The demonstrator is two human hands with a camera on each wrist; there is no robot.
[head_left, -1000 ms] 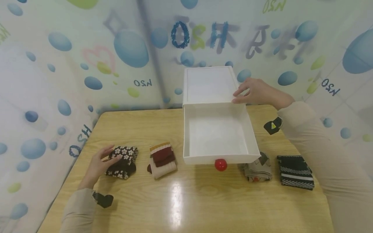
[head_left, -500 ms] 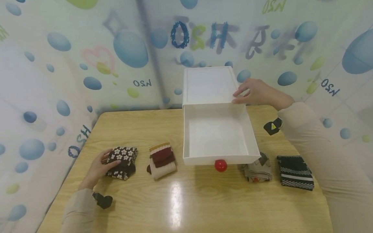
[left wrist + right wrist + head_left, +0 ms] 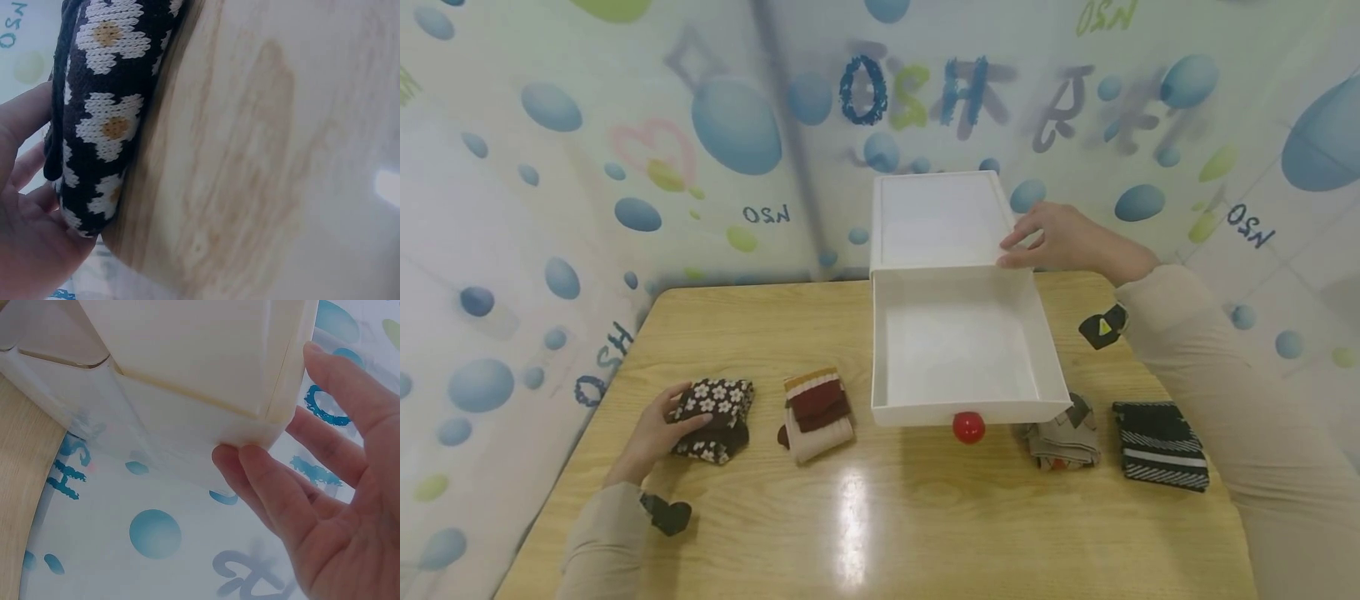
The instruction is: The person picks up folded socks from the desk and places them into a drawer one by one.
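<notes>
In the head view my left hand (image 3: 651,433) is at the table's left, holding a folded black pair of socks with white flowers (image 3: 718,408). The left wrist view shows its fingers curled round the edge of the knitted socks (image 3: 112,125). My right hand (image 3: 1052,237) holds the near right corner of a white box (image 3: 943,221), with thumb and fingers on either side of the corner (image 3: 250,428) in the right wrist view. From the box a white drawer (image 3: 955,350) stands pulled out, its inside bare. A red round knob (image 3: 968,427) sits on its front.
Folded maroon and cream socks (image 3: 820,415) lie between the left hand and the drawer. Grey patterned socks (image 3: 1063,437), partly behind the drawer's front corner, and black-and-white striped socks (image 3: 1161,446) lie to the right. A printed curtain (image 3: 737,233) hangs behind the wooden table (image 3: 760,533).
My left hand has closed from a looser spread onto the flowered socks, its thumb and fingers now against them. The right hand, the box and the other socks stay as they were.
</notes>
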